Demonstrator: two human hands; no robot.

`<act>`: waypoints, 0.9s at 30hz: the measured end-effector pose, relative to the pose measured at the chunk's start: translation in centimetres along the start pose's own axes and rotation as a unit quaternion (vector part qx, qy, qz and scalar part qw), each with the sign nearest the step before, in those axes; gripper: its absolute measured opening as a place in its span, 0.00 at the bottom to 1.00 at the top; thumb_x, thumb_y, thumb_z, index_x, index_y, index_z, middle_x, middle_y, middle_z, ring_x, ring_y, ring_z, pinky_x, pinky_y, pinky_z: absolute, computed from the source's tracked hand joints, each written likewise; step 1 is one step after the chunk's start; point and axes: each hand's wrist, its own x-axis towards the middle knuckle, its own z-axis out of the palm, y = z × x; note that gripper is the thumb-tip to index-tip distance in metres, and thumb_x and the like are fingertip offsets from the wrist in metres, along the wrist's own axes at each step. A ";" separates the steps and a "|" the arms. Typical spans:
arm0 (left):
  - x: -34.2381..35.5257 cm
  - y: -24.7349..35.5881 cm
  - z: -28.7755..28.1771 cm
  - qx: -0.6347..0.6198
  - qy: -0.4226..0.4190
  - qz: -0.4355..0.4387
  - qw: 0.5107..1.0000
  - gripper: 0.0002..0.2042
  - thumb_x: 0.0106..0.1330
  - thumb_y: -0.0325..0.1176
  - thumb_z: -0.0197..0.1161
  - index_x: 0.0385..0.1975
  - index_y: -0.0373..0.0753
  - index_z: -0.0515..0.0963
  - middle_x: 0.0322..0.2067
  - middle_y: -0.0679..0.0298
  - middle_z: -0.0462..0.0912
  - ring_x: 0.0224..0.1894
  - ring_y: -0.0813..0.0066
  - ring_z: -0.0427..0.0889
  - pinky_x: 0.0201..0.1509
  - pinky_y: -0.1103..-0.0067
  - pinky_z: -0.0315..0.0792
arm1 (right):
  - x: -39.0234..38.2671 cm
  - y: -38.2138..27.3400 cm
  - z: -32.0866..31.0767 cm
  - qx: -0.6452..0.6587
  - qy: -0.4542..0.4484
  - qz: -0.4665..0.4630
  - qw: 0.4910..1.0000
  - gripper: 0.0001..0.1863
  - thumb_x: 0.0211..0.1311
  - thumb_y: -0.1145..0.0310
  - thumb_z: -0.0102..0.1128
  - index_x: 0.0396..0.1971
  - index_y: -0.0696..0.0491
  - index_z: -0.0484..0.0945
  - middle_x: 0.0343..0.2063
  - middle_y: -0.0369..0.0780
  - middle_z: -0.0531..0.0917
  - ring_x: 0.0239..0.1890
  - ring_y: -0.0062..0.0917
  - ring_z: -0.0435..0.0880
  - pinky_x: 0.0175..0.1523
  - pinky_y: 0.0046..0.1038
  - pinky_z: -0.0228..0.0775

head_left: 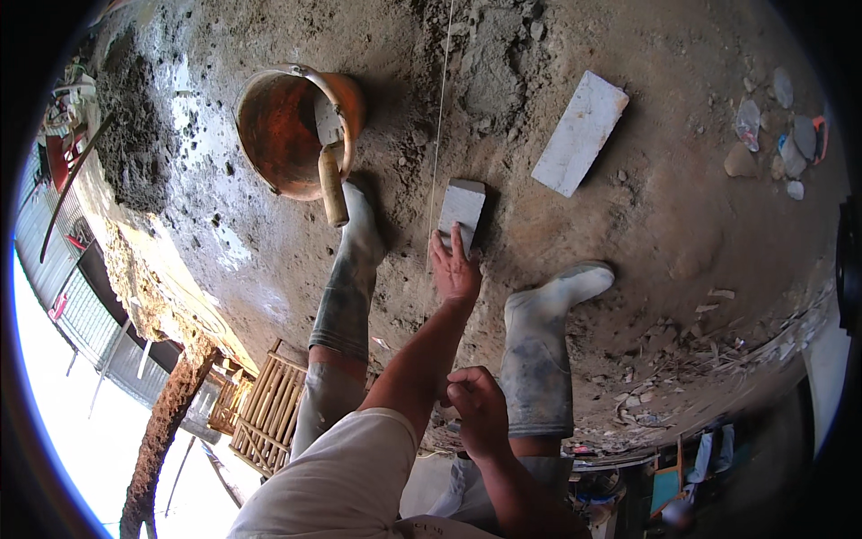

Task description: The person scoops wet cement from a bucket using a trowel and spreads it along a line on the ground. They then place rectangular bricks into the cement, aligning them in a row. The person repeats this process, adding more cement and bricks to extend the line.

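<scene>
My left hand [456, 268] reaches forward with its fingers spread and laid on the near end of a small grey block [463, 199]. The block lies on the dirt, just right of a taut string [440, 126]. Close to my body, my right hand [478, 409] is curled closed, and its fingers hide whatever may be in it. A longer pale block [582, 133] rests flat and slanted to the right. To the left, an orange bucket [352, 99] lies tipped, its mouth facing left. A trowel with a wooden handle [331, 187] leans out of its mouth.
Wet grey mortar [494, 76] is spread beyond the small block. My rubber boots [546, 332] stand on both sides of it. Stones and scraps [793, 154] lie far right. A bamboo rack [269, 409] and a rusty post [171, 422] are at lower left.
</scene>
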 end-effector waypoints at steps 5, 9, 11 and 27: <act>-8.6 -2.6 -0.6 -0.064 -0.067 -0.027 0.995 0.40 0.59 0.34 0.68 0.71 0.45 0.54 0.65 0.43 0.58 0.66 0.42 0.60 0.70 0.58 0.58 | 0.2 -0.6 0.4 0.040 -0.010 -0.021 0.999 0.11 0.71 0.68 0.56 0.45 0.59 0.72 0.30 0.37 0.77 0.34 0.19 0.75 0.44 0.23 0.69; -12.1 -7.4 -0.2 -0.076 -0.086 -0.070 0.991 0.38 0.57 0.32 0.69 0.68 0.43 0.58 0.58 0.45 0.65 0.61 0.44 0.65 0.66 0.58 0.61 | 0.2 -1.2 0.7 0.037 -0.016 -0.003 0.999 0.12 0.72 0.66 0.56 0.45 0.59 0.71 0.30 0.39 0.77 0.34 0.21 0.75 0.45 0.24 0.69; -12.1 -8.5 -0.3 -0.076 -0.076 -0.079 0.991 0.36 0.56 0.32 0.69 0.66 0.42 0.60 0.55 0.46 0.67 0.59 0.45 0.66 0.65 0.57 0.62 | 0.3 -1.2 0.7 0.040 -0.022 -0.005 0.999 0.12 0.72 0.66 0.56 0.45 0.59 0.71 0.30 0.39 0.77 0.34 0.21 0.75 0.44 0.24 0.69; 3.1 2.6 -2.2 -0.013 0.028 0.023 0.999 0.49 0.52 0.40 0.75 0.72 0.44 0.51 0.60 0.44 0.65 0.64 0.44 0.65 0.69 0.60 0.60 | 0.3 -1.6 1.1 0.043 0.009 0.013 0.999 0.08 0.68 0.70 0.56 0.41 0.58 0.73 0.30 0.39 0.80 0.34 0.21 0.78 0.46 0.26 0.71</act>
